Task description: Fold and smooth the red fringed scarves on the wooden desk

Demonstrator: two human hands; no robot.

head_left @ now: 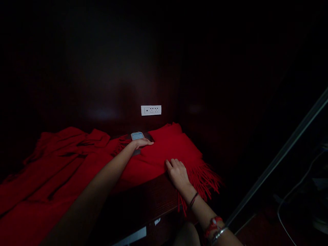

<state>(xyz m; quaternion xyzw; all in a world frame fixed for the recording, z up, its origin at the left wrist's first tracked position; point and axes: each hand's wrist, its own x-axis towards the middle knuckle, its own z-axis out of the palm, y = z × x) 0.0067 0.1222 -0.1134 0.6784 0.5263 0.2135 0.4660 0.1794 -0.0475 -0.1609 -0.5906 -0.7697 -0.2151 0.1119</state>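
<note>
A red fringed scarf (174, 143) lies spread over a dark wooden surface, with its tassels hanging toward the right front. My left hand (143, 142) is at the scarf's left edge, thumb pointing right; its other fingers are mostly hidden, and it looks closed on the cloth. Just behind that hand lies a phone (137, 135) with a lit screen. At the near edge of the scarf, beside the tassels, my right hand (178, 172) has its fingers curled onto the cloth.
More red fabric (64, 164) lies in loose folds at the left. A white socket panel (151, 110) is on the dark back wall. The wooden edge (151, 196) runs along the front. At the right are a slanting metal-like edge (279, 155) and a white cable (289, 196).
</note>
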